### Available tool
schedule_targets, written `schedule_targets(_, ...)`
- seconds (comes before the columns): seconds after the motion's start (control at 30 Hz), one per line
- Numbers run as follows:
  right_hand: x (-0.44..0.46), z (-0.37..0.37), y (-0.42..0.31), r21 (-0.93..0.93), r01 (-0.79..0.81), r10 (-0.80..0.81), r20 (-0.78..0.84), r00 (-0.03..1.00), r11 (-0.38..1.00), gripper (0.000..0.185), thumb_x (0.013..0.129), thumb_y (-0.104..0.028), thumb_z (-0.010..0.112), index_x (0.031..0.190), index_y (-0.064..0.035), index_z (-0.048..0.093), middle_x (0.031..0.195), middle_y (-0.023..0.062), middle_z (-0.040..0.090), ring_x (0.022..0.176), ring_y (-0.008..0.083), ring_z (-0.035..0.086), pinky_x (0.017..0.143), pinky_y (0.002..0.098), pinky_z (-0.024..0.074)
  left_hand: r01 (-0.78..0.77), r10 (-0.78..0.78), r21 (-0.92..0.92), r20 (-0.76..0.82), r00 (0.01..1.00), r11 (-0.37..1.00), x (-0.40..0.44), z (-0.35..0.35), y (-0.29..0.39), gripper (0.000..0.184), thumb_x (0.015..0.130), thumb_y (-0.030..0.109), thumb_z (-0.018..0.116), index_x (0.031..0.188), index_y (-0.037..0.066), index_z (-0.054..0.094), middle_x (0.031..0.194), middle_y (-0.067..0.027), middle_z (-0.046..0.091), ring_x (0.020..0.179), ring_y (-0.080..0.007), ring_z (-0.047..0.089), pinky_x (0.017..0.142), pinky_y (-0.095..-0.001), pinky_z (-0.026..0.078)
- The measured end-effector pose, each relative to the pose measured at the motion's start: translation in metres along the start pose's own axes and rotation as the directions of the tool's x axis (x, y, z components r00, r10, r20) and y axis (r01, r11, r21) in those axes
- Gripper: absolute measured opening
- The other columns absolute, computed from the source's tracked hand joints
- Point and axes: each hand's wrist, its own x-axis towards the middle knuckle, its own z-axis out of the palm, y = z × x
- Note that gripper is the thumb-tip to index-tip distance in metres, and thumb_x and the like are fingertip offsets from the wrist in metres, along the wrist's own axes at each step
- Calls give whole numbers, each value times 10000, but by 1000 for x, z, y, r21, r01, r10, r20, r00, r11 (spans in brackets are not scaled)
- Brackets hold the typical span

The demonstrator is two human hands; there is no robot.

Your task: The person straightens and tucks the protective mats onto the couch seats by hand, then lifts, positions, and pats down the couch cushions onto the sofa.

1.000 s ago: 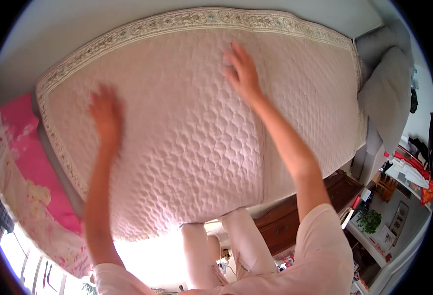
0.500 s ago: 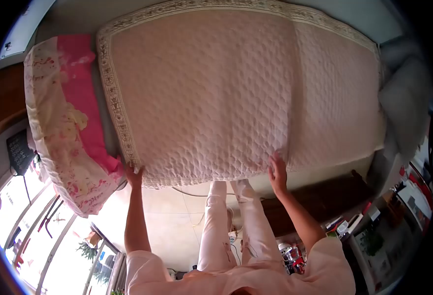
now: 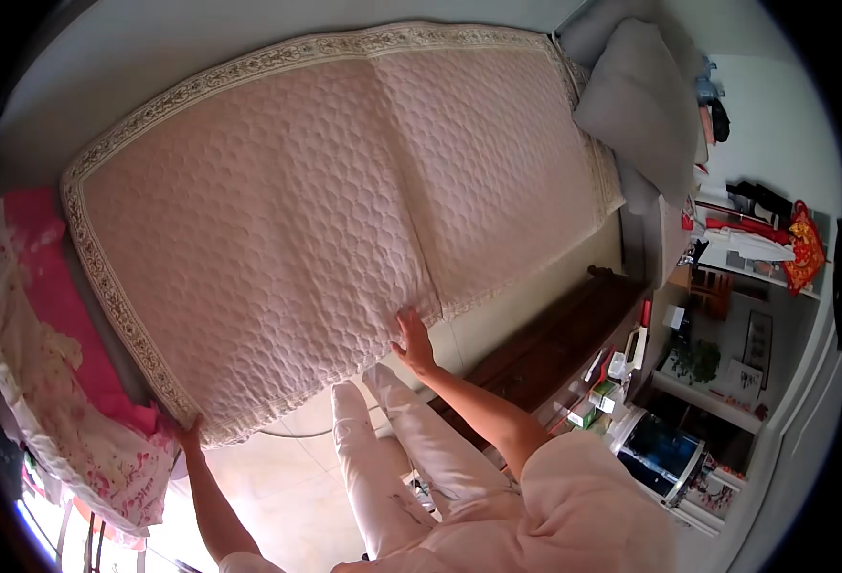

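Observation:
A pink quilted cover with a patterned cream border lies spread over a long flat surface, with a crease running across it right of its middle. My left hand is at the cover's near left corner; its fingers are small and partly hidden there. On the near edge, close to the crease, my right hand rests with its fingers apart, holding nothing.
Pink floral fabric hangs at the left. Grey cushions stand at the right end. A dark wooden bench is at the lower right, beside shelves with boxes and a plant. Below is a pale floor.
Both hands came down from the cover's surface to its near edge. Since half a second ago, the view has turned, and the cover and hands appear shifted left.

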Motion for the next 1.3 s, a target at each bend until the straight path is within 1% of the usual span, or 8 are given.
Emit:
schedule_targets(0.17,1,4,4,-1,-40,40,94,995,999,711,678,-242,694,1280,-72,356,1352,249,238,1208,390,299,993,422,282,436,-532,390,183,827,811,15,-57,28,625,697,292,672,1195,-14,450,1111,-217,542,955,-325,558,807,-369,452)
schedule_targets(0.27,11,-6,-1,70,-106,86,240,967,992,767,651,-310,709,1286,-72,350,1354,258,224,1227,386,277,1006,425,262,149,-25,465,-263,965,872,4,-55,-3,528,687,471,642,977,32,605,849,-158,640,718,-336,614,656,-429,481)
schedule_targets(0.37,10,3,8,43,-86,73,250,965,995,798,645,-353,710,1295,-73,341,1364,262,201,1246,385,252,1018,419,246,634,-594,429,-242,767,644,14,-84,199,524,715,420,637,1053,25,570,986,-172,608,875,-331,592,745,-410,470)
schedule_targets(0.43,11,2,-3,13,-79,72,267,961,997,796,656,-360,704,1299,-72,333,1372,261,185,1261,384,229,1026,408,239,102,18,627,-182,983,772,26,-32,95,515,724,297,659,1130,18,509,1104,-169,549,1002,-316,536,833,-388,434)
schedule_targets(0.7,-75,26,-32,473,-10,-360,685,633,881,466,750,-330,642,1127,-81,530,1103,149,557,963,274,570,838,375,440,-558,521,-7,367,771,830,-54,150,424,670,656,127,700,1263,109,416,1346,-132,332,1244,-314,289,1022,-416,255)
schedule_targets(0.93,-79,-99,124,605,-154,-208,485,849,781,251,789,-205,623,963,-27,586,882,120,640,789,208,632,711,303,499,-550,274,208,694,666,809,-178,245,592,751,678,207,701,1320,187,313,1417,-163,155,1280,-417,149,967,-500,318)
schedule_targets(1.1,-31,-282,217,902,-307,-159,366,917,303,196,870,-142,538,1012,-9,563,940,67,602,870,122,572,791,242,449,-433,-112,149,988,111,889,-274,322,490,606,620,483,692,1091,118,579,1212,-195,476,1122,-321,450,908,-394,404)
schedule_targets(1.3,-1,-583,123,895,0,-663,-330,672,-445,250,868,-198,502,963,21,577,937,144,550,860,244,543,807,350,375,-613,338,-37,859,384,789,-297,348,565,382,720,361,639,972,76,598,930,-180,598,903,-301,572,778,-377,448)
